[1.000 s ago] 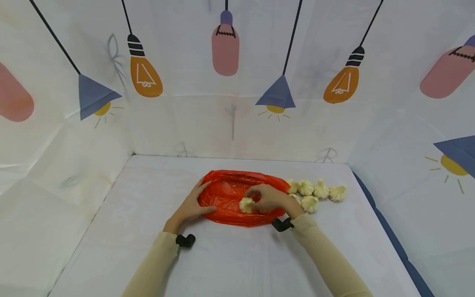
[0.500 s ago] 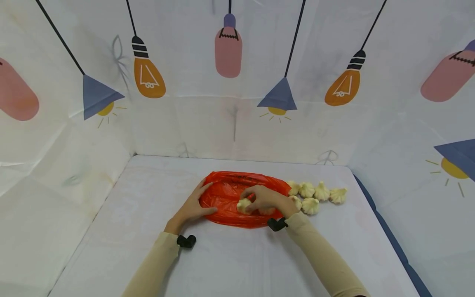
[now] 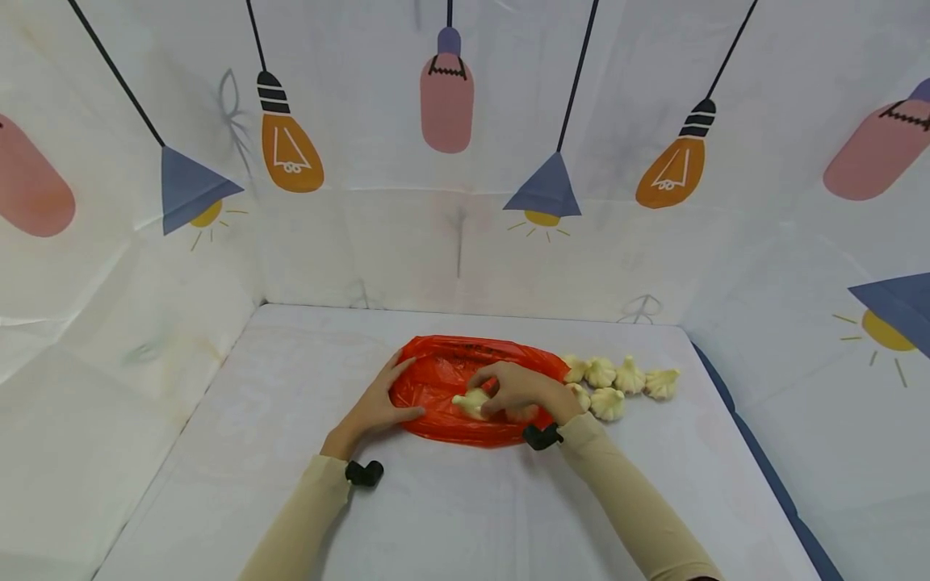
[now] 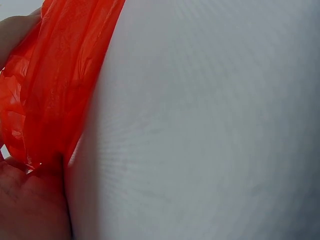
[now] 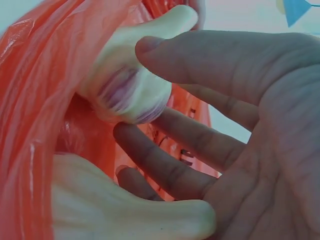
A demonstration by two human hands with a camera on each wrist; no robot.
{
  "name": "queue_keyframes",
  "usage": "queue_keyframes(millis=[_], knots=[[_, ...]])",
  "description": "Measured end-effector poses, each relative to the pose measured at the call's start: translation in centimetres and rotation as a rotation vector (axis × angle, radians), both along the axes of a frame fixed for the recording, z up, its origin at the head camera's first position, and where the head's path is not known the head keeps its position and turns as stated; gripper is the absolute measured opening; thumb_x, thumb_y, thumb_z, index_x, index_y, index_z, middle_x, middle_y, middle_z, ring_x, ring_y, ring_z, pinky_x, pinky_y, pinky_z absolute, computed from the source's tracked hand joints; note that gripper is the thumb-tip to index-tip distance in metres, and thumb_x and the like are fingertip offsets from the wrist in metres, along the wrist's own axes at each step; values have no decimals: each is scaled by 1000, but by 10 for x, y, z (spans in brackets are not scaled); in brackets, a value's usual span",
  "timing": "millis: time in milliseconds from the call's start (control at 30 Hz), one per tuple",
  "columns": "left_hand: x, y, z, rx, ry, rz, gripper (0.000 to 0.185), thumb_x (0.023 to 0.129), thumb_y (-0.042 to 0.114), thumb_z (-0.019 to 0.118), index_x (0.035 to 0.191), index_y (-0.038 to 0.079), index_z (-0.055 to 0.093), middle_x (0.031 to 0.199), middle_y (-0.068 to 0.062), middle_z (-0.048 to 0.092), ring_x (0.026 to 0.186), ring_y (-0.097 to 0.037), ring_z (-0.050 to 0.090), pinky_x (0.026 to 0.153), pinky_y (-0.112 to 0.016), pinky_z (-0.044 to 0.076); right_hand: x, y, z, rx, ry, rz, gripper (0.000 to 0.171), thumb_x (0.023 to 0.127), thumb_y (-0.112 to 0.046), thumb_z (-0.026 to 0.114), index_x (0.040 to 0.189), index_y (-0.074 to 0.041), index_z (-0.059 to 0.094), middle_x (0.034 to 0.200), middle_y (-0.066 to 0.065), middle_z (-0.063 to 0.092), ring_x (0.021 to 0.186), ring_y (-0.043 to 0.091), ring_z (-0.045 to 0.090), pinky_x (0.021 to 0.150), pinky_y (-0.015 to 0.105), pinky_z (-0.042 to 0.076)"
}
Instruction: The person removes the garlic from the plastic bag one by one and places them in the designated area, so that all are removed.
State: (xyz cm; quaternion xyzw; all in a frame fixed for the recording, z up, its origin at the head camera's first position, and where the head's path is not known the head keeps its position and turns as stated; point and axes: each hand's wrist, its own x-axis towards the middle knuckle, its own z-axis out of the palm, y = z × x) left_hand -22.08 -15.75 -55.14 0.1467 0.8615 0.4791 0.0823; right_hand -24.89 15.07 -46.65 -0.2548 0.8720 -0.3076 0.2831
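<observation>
A red plastic bag [image 3: 436,386] lies on the white table with its mouth spread open. At its left end, my left hand [image 3: 374,403] holds the rim, thumb at the near side and fingers at the far side; in the left wrist view the red plastic [image 4: 65,75] lies between parts of that hand. Over the bag's mouth, my right hand [image 3: 517,390] pinches a garlic bulb [image 3: 471,403], its stem pointing left. The right wrist view shows the thumb against this bulb [image 5: 130,85] and fingers beneath it. Another garlic bulb [image 5: 115,200] sits lower, partly behind the red plastic.
Several garlic bulbs [image 3: 607,403] lie in two rows at the bag's right end, some partly hidden by the bag and right arm. A white sheet printed with lamps [image 3: 541,186] hangs behind the white table [image 3: 450,516].
The right hand has shifted slightly left with the garlic bulb, and the bulb has turned so its stem points left. The left hand and the bag stay nearly still.
</observation>
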Motion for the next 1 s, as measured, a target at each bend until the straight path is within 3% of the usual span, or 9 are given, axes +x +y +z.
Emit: queue_keyframes(millis=[167,433,600,833,1000], knots=[[0,0,1,-2,-6,4,99,80,42,86,161,16,35,174,-8,8,159,-40,14,121,-69,23,0,-1,2,-4,-33,-9,31,90,-14,77,119,-24,72,115,5,67,80,16,62,67,31,55],[2,1,1,0,-10,12,98,81,40,85,161,17,35,174,-9,8,158,-41,14,121,-70,23,3,-3,2,4,2,12,33,89,-19,81,120,-22,72,124,-1,67,100,18,64,87,37,57],[1,2,0,18,-6,8,98,81,38,86,161,16,35,174,-10,9,158,-42,13,121,-70,23,3,-2,0,1,6,13,33,89,-18,80,121,-21,71,127,0,66,103,19,68,91,39,58],[2,0,-1,16,5,-2,98,80,40,86,161,18,35,174,-9,8,158,-42,13,120,-70,24,3,3,1,-19,8,-28,33,87,-17,81,119,-22,72,110,1,70,92,18,64,78,34,56],[1,0,-2,8,16,-4,99,80,41,86,161,18,35,174,-10,8,158,-43,14,119,-71,24,4,12,5,-51,56,-60,34,87,-18,80,119,-23,71,112,0,68,90,17,61,76,31,54]])
